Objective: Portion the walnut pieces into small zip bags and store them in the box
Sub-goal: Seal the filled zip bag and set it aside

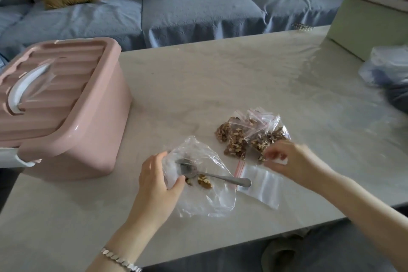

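Portioning looks nearly done: filled zip bags (238, 137) lie at one o'clock from the big bag (198, 202), which the left hand (156, 180) grips and which holds the last walnut pieces (204, 181), while the right hand (287, 157) pinches an empty zip bag (262, 185) and the box (88, 134) at ten o'clock stays lidded.

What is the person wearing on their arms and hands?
There are no sleeves in view, so both forearms are bare. There are no gloves on the left hand or the right hand. A silver link bracelet goes round the left wrist. The right wrist has nothing on it. I can't make out any rings.
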A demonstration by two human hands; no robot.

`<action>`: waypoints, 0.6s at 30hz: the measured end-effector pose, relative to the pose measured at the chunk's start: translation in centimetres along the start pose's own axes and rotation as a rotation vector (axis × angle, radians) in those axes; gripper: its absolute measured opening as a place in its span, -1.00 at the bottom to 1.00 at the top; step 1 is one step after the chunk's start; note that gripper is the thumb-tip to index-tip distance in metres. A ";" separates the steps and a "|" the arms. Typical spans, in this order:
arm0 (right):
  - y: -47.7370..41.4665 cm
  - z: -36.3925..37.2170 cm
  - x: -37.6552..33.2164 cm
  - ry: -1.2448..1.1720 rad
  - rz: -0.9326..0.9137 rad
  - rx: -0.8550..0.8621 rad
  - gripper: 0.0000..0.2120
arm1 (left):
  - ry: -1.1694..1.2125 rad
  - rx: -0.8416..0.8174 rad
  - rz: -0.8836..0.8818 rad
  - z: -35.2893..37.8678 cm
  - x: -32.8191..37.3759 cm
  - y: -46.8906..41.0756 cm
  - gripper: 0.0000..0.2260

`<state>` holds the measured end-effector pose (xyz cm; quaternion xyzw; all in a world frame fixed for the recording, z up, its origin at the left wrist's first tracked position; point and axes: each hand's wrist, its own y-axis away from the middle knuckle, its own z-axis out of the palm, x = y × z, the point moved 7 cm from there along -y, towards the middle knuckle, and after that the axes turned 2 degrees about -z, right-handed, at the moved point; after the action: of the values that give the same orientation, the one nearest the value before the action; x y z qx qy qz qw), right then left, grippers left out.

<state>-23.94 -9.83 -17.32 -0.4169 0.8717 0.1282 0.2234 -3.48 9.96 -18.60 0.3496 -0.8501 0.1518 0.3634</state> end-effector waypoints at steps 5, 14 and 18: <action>1.9 5.1 0.3 0.266 0.133 -0.221 -0.44 | 0.009 -0.013 -0.012 0.1 -0.3 0.2 -0.47; 3.0 4.3 5.7 -0.225 0.522 0.022 -0.84 | 0.028 -0.014 -0.026 -0.2 -0.6 0.3 -0.47; 2.6 5.0 4.0 -0.097 0.447 -0.118 -0.68 | 0.038 -0.007 -0.036 0.0 -0.8 0.5 -0.48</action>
<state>-26.74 -8.87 -23.52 -0.2193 0.9216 0.2450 0.2063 -3.41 10.69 -19.13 0.3604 -0.8372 0.1490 0.3835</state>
